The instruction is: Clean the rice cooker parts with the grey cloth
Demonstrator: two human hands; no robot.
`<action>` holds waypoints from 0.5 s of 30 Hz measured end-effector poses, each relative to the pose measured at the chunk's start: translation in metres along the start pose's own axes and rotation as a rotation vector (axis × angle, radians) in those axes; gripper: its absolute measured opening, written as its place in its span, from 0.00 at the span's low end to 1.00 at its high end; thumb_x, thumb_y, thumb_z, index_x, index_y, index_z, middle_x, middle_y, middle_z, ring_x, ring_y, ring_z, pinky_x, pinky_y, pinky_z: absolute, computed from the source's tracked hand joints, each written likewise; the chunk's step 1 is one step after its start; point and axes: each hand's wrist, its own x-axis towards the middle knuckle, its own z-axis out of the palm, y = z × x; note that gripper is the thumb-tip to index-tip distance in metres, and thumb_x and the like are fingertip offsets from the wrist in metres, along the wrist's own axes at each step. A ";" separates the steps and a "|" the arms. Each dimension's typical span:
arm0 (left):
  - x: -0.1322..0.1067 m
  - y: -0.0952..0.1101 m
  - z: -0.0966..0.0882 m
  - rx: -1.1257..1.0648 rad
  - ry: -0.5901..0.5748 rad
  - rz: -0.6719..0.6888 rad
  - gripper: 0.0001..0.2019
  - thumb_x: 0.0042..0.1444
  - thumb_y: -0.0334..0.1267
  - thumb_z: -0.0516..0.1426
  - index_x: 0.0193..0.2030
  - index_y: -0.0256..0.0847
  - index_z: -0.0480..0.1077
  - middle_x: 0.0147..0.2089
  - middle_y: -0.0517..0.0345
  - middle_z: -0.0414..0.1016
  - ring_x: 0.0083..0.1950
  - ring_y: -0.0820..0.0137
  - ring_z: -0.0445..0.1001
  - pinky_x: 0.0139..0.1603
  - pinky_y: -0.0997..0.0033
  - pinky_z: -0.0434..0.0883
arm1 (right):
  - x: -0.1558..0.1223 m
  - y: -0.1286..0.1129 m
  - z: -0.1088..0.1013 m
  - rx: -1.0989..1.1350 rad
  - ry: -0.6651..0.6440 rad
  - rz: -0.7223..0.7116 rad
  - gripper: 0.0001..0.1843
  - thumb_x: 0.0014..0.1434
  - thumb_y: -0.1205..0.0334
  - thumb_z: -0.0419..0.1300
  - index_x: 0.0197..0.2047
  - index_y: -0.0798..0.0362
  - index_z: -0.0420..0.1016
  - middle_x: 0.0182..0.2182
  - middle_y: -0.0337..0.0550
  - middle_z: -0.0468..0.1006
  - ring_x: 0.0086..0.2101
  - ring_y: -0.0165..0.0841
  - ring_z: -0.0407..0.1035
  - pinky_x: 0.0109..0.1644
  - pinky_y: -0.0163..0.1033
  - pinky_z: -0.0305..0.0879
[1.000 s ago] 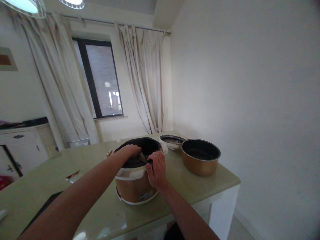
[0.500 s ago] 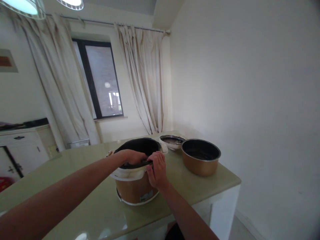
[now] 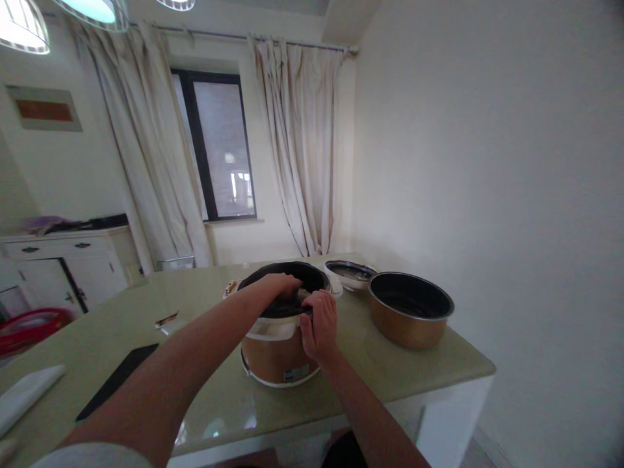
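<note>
A brown and white rice cooker body [image 3: 275, 356] stands upright on the table, its top uncovered and its inside dark. My left hand [image 3: 285, 284] reaches over the rim into it; the fingers are bent down and partly hidden. A small greyish thing [image 3: 302, 296] shows by those fingers, too unclear to name. On the near right side, my right hand [image 3: 322, 322] is closed over the cooker's rim, thumb outside. The brown inner pot [image 3: 407, 318], black within, sits to the right of the cooker. Behind them lies a round white lid [image 3: 353, 281], its dark inner side up.
The pale green table [image 3: 361, 364] ends at a corner on the right, near the wall. On the left lie a dark flat object [image 3: 117, 380], a white slab-like object [image 3: 29, 393] and a small item [image 3: 167, 320]. A red basin [image 3: 34, 328] stands beyond the table.
The view has swung left, so more of the table's left side shows. My left hand has shifted inside the cooker, its wrist now more raised. My right hand stays on the rim.
</note>
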 end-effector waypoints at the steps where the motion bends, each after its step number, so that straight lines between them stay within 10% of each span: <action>1: 0.005 0.005 -0.003 -0.008 0.032 0.015 0.33 0.54 0.37 0.65 0.68 0.44 0.69 0.69 0.39 0.73 0.67 0.49 0.74 0.64 0.54 0.71 | 0.000 0.000 0.000 0.001 -0.002 -0.003 0.11 0.75 0.54 0.45 0.46 0.48 0.65 0.39 0.46 0.71 0.44 0.43 0.67 0.58 0.56 0.61; 7: 0.006 0.028 -0.009 -0.053 0.068 0.134 0.23 0.59 0.41 0.62 0.61 0.40 0.74 0.63 0.40 0.78 0.62 0.51 0.78 0.59 0.57 0.75 | 0.002 0.001 -0.002 0.038 -0.005 -0.013 0.14 0.76 0.52 0.44 0.47 0.48 0.66 0.39 0.46 0.72 0.45 0.43 0.68 0.57 0.56 0.62; 15: -0.027 -0.015 0.011 -0.072 -0.081 0.149 0.20 0.52 0.37 0.66 0.54 0.51 0.81 0.51 0.55 0.85 0.51 0.56 0.82 0.53 0.61 0.77 | 0.001 0.003 -0.002 0.058 -0.011 -0.026 0.13 0.75 0.54 0.44 0.48 0.48 0.66 0.40 0.47 0.73 0.45 0.43 0.68 0.58 0.57 0.62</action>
